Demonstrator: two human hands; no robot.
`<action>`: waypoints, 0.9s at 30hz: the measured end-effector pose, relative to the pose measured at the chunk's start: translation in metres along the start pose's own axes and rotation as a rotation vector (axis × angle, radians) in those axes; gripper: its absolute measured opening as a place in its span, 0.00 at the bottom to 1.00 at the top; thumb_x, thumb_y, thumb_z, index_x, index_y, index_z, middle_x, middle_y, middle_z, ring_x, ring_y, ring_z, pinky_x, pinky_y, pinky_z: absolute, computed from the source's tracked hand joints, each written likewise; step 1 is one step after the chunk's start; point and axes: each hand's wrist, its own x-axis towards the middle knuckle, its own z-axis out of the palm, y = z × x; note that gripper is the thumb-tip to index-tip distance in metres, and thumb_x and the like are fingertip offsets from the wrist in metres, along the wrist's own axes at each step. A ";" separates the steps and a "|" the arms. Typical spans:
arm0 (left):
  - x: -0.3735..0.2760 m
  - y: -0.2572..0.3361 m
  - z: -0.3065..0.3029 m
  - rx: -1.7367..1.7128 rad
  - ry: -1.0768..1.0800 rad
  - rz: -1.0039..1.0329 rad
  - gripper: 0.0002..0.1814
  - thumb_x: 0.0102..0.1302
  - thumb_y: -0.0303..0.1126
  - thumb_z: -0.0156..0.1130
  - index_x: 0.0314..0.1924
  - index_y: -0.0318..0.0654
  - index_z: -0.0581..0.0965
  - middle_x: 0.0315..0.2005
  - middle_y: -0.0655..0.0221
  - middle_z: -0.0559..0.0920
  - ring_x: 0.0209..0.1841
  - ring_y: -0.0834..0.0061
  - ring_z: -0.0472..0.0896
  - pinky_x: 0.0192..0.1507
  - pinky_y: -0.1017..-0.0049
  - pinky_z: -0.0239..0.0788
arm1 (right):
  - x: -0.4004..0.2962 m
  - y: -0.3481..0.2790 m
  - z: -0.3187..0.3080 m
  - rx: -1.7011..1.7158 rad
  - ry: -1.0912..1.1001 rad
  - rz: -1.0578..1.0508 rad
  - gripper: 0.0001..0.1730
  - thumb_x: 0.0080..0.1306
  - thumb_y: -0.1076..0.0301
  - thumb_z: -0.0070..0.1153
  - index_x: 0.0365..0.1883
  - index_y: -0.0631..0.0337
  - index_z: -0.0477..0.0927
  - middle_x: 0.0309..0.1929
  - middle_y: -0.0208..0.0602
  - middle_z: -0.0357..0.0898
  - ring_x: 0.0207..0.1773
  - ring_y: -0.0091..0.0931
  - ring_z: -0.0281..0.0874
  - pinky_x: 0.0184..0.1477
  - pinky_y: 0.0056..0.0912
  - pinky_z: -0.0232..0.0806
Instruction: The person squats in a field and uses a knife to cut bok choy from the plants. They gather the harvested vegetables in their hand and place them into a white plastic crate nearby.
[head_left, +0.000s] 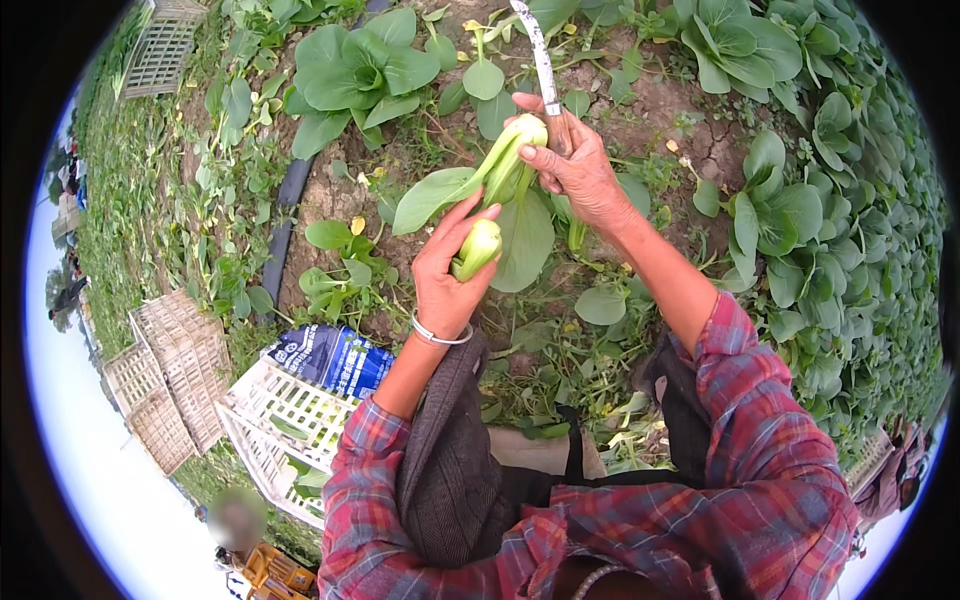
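Note:
My left hand (452, 262), with a bangle at its wrist, holds a cut bok choy (478, 246), its pale base pointing up between thumb and fingers. The fingertips touch the leaf stalks of a second bok choy (517, 142). My right hand (574, 169) grips the wooden handle of a knife (538, 52) with a narrow, soil-spotted blade that points away from me. The thumb of that hand also presses on the pale base of the second bok choy, whose leaves hang down between my hands.
A white plastic crate (251, 409) with greens and a blue printed bag (330, 360) stands at my left, more crates (180, 367) beyond. A black hose (283, 225) crosses the soil. Bok choy plants (364, 75) grow ahead and densely at right. People (892, 480) are at the far right edge.

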 end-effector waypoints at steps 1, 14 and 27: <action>0.001 0.001 -0.005 -0.004 0.032 0.026 0.27 0.53 0.17 0.66 0.56 0.36 0.78 0.56 0.57 0.78 0.58 0.65 0.77 0.60 0.70 0.66 | 0.004 0.000 -0.006 -0.074 -0.002 -0.071 0.35 0.62 0.69 0.65 0.66 0.60 0.66 0.52 0.32 0.78 0.34 0.13 0.71 0.35 0.16 0.68; 0.081 -0.036 -0.011 -0.011 -0.220 -0.178 0.26 0.43 0.30 0.74 0.45 0.36 0.77 0.42 0.62 0.82 0.40 0.60 0.82 0.46 0.67 0.74 | 0.013 -0.014 0.022 0.019 -0.070 -0.019 0.30 0.65 0.59 0.64 0.62 0.62 0.71 0.47 0.30 0.80 0.30 0.10 0.71 0.28 0.12 0.66; 0.219 -0.157 -0.118 1.675 -0.380 0.029 0.32 0.61 0.25 0.58 0.67 0.48 0.65 0.54 0.57 0.72 0.35 0.63 0.85 0.42 0.64 0.73 | 0.043 0.043 0.009 -0.148 0.139 0.046 0.22 0.77 0.55 0.40 0.57 0.62 0.74 0.32 0.29 0.79 0.19 0.12 0.64 0.18 0.16 0.59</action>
